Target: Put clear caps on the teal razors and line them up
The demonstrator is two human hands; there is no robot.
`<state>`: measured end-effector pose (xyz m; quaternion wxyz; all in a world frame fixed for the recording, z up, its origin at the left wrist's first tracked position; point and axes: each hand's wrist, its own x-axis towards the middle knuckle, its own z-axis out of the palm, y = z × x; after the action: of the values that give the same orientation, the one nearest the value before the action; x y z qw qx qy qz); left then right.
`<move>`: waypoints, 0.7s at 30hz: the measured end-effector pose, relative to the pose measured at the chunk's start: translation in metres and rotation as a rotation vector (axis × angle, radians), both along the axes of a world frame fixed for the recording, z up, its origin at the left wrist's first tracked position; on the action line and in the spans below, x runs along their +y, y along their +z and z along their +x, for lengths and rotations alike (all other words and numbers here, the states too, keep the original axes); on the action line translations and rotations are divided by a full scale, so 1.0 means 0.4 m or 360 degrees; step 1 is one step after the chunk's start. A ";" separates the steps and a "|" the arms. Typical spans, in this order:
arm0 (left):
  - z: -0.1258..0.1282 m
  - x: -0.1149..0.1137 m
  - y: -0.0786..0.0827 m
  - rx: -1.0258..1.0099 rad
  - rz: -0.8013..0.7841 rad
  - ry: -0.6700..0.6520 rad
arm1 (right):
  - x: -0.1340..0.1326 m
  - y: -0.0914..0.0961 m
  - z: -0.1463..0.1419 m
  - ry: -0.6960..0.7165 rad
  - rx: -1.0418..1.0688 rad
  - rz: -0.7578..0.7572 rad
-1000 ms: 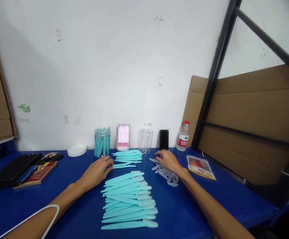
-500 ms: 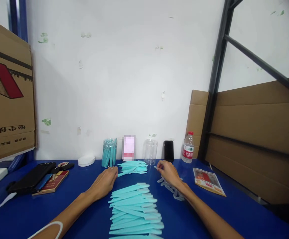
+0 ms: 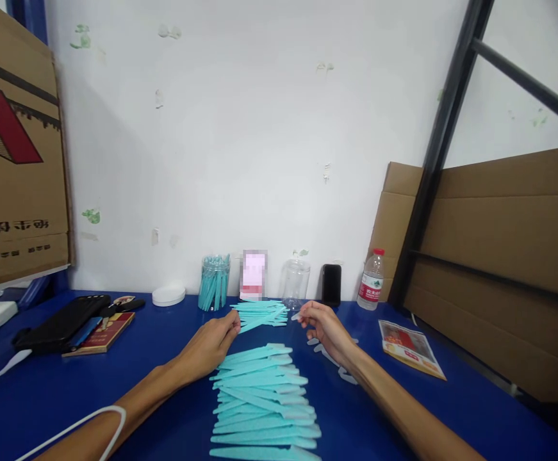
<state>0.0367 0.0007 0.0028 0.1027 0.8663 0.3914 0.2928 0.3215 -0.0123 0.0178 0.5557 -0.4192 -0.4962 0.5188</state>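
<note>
My left hand [image 3: 214, 342] is pinched on one teal plastic stick [image 3: 259, 318], lifted slightly over the far small pile of teal sticks [image 3: 262, 311]. My right hand [image 3: 324, 326] hovers with fingers curled, pinching a small clear plastic cap [image 3: 297, 316] close to the stick's tip. Clear caps [image 3: 339, 365] lie scattered on the blue table [image 3: 173, 397] under and behind my right wrist. A long row of teal sticks [image 3: 262, 403] lies between my forearms.
At the back stand a jar of teal sticks [image 3: 214, 282], an empty clear jar [image 3: 295, 282], a phone [image 3: 331, 285], a water bottle [image 3: 371, 279] and a white lid [image 3: 168, 295]. A black case and booklet [image 3: 74, 323] lie left. Cardboard and a black frame [image 3: 451, 128] stand right.
My left hand lifted one teal stick from the far pile. My right hand rose off the clear caps with one pinched, moving toward the stick's tip. The camera view shifted slightly.
</note>
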 end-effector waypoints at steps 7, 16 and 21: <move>0.003 -0.002 -0.006 0.0018 0.0006 -0.0043 | 0.004 0.000 -0.005 -0.0015 0.0046 -0.0036; 0.006 -0.014 -0.002 0.0017 0.0016 -0.0080 | -0.002 0.000 -0.022 -0.0005 0.0026 0.0039; 0.008 -0.018 -0.001 0.0014 0.0029 -0.0096 | -0.001 0.000 -0.022 0.0010 0.0014 0.0049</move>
<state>0.0401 -0.0065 0.0026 0.1019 0.8800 0.3628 0.2891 0.3127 -0.0127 0.0176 0.5625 -0.4068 -0.5030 0.5148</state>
